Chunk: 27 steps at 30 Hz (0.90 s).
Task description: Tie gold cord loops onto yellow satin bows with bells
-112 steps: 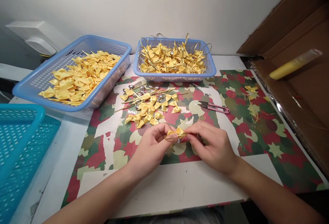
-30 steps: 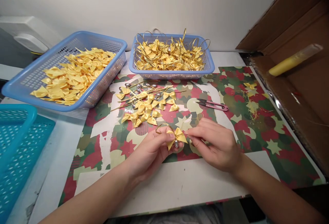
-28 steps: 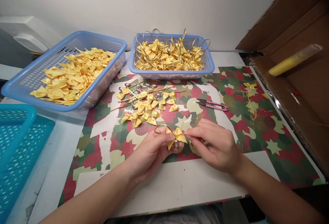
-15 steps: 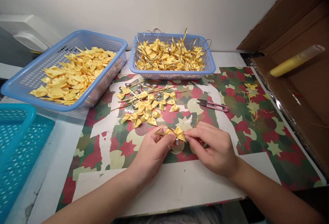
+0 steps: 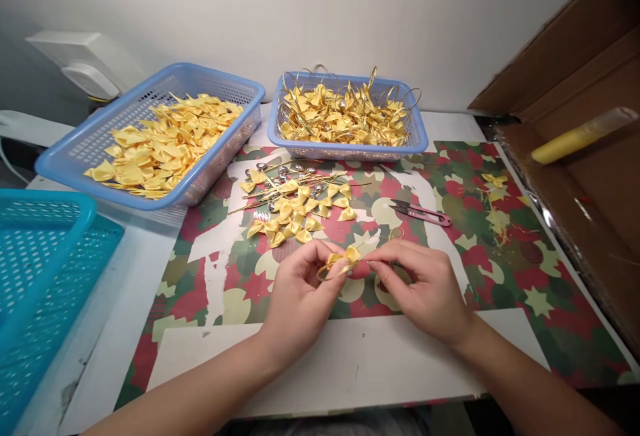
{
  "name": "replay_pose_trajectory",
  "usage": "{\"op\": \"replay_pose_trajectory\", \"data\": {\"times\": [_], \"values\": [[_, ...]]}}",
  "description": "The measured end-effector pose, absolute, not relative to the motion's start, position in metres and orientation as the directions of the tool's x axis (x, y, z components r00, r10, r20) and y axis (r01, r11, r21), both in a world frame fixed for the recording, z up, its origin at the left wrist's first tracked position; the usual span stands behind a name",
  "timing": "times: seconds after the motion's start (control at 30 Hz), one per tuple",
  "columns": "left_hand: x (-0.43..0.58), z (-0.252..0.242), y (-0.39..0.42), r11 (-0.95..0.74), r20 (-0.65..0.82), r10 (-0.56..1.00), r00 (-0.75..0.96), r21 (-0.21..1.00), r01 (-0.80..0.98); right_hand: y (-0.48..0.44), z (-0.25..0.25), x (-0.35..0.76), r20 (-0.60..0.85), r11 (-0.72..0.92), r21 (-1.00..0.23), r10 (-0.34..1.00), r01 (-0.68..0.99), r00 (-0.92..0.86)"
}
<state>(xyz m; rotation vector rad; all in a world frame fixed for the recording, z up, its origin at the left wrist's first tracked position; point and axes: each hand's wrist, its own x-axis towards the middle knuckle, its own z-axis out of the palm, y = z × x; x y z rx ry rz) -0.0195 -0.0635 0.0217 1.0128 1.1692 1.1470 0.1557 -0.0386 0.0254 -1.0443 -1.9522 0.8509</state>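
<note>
Between the thumb and fingers of my left hand (image 5: 305, 289) is a yellow ribbon bow (image 5: 352, 255) with a looped gold cord (image 5: 324, 272). Most of the small silver bell under the bow is hidden by my thumb. My right hand (image 5: 423, 283) pinches the thin end of the gold cord just right of the bow. A fine loop of cord (image 5: 396, 233) shows above my right fingers. Beyond my hands lies a loose pile of yellow bows (image 5: 295, 213), mixed with gold cords (image 5: 273, 195) and silver bells (image 5: 316, 190).
Two blue baskets stand behind: the left one (image 5: 55, 168) holds plain bows, the right one (image 5: 350, 151) bows with gold cords. Pink-handled thread snips (image 5: 423, 213) lie right of the pile. A teal basket (image 5: 90, 223) is at left, a cardboard box (image 5: 560, 189) at right.
My left thumb has moved over the bell, and the bow has turned and tilted up in my fingers. My right hand keeps its pinch. The whole view has shifted slightly.
</note>
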Motion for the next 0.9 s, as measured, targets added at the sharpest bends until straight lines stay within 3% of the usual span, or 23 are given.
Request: {"op": "replay_pose_trajectory", "data": {"times": [0.23, 0.33, 0.4, 0.47, 0.67, 0.9], "values": [[-0.021, 0.014, -0.068, -0.156, 0.152, 0.988, 0.042, 0.982, 0.109, -0.047, 0.019, 0.142, 0.195, 0.293, -0.888, 0.937, 0.354, -0.289], [-0.023, 0.015, -0.065, -0.279, 0.279, 0.960, 0.028, 0.937, 0.209, -0.053, 0.022, 0.141, 0.408, 0.440, -0.801, 0.898, 0.406, -0.168], [-0.024, 0.016, -0.064, -0.356, 0.365, 0.931, 0.023, 0.888, 0.292, -0.057, 0.024, 0.141, 0.606, 0.621, -0.650, 0.771, 0.438, -0.194], [-0.025, 0.017, -0.063, -0.415, 0.432, 0.901, 0.039, 0.834, 0.363, -0.060, 0.025, 0.140, 0.686, 0.723, -0.537, 0.674, 0.435, -0.273], [-0.023, 0.015, -0.062, -0.510, 0.511, 0.851, 0.119, 0.753, 0.416, -0.058, 0.020, 0.135, 0.634, 0.636, -0.499, 0.731, 0.588, -0.252], [-0.022, 0.013, -0.061, -0.502, 0.491, 0.859, 0.144, 0.757, 0.418, -0.052, 0.017, 0.135, 0.654, 0.645, -0.434, 0.705, 0.629, -0.273]]}}
